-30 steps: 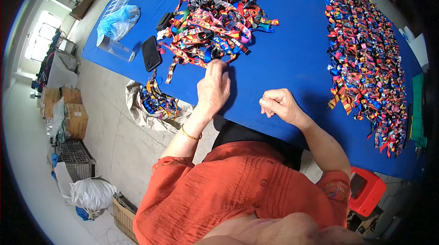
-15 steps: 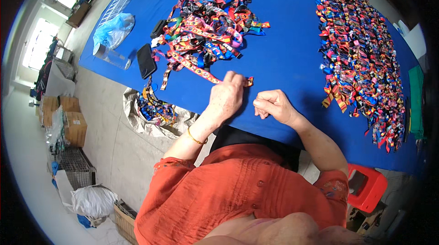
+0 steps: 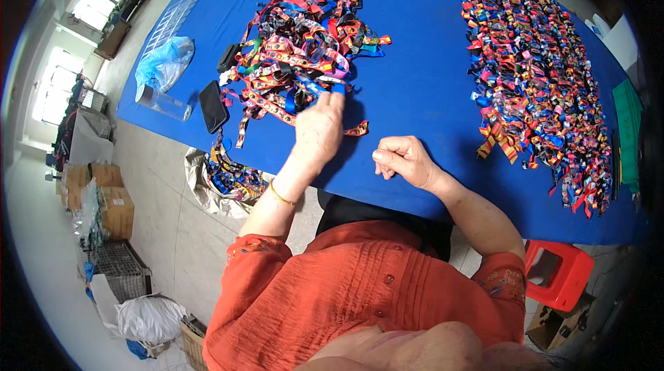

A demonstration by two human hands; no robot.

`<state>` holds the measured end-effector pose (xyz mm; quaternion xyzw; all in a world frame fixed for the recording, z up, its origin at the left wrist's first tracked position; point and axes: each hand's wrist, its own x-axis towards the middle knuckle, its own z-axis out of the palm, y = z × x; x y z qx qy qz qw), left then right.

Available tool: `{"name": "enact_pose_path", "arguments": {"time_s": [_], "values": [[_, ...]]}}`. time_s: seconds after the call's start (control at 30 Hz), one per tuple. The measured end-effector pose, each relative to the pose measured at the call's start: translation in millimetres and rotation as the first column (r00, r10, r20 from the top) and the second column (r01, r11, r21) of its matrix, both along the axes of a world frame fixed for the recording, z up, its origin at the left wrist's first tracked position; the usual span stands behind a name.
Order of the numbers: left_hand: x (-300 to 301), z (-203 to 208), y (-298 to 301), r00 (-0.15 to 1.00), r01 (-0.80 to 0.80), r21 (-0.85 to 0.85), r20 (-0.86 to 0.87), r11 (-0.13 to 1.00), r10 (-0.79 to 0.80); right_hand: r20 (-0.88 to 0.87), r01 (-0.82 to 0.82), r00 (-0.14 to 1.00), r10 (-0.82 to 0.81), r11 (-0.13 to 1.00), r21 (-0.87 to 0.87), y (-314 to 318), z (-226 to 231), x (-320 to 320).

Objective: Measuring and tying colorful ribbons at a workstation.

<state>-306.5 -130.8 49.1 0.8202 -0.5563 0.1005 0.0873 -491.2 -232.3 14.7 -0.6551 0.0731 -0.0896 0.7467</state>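
My left hand (image 3: pixel 319 127), with a gold bangle at the wrist, reaches to the near edge of a tangled pile of colourful patterned straps (image 3: pixel 277 52). Its fingers are pressed together against a blue strap (image 3: pixel 312 86); what lies between the fingertips is hidden. Beside that hand, a red and yellow patterned strap (image 3: pixel 357 129) lies on the blue table, its end sticking out to the right. My right hand (image 3: pixel 404 162) hovers by the table's near edge, thumb pressed on curled fingers. Anything inside it is too small or hidden to tell.
Rows of bundled straps (image 3: pixel 532 73) cover the right of the blue table (image 3: pixel 408 80). At the left are a black phone (image 3: pixel 214 106), a clear bottle (image 3: pixel 166 104) and a blue plastic bag (image 3: pixel 166 63). A sack of straps (image 3: pixel 228 181) and a red stool (image 3: pixel 559 274) stand below the table.
My left hand has moved away from the strap end, forward and left to the pile's edge. My right hand stays closed in nearly the same place. The view has shifted slightly.
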Motion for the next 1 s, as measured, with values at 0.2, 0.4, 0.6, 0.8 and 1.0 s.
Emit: {"name": "enact_pose_path", "arguments": {"time_s": [0.2, 0.4, 0.6, 0.8, 1.0], "values": [[-56, 10, 2, 0.924, 0.184, -0.306, -0.271, 0.934, -0.271, 0.138, 0.269, 0.953, -0.271, 0.963, 0.033, -12, 1, -1], [-71, 7, 2, 0.857, 0.242, -0.25, -0.398, 0.937, -0.327, 0.094, 0.261, 0.962, -0.255, 0.963, -0.065, -17, 9, -7], [-69, 8, 3, 0.841, 0.239, -0.348, -0.392, 0.906, -0.372, 0.184, 0.32, 0.943, -0.278, 0.908, -0.27, -23, -7, -3], [-68, 9, 2, 0.843, 0.162, -0.39, -0.423, 0.907, -0.333, 0.308, 0.488, 0.868, -0.39, 0.789, -0.373, -27, 4, -8], [-55, 12, 5, 0.855, 0.115, -0.46, -0.405, 0.88, -0.323, 0.341, 0.699, 0.709, -0.617, 0.678, -0.226, -42, 32, -28]]}}
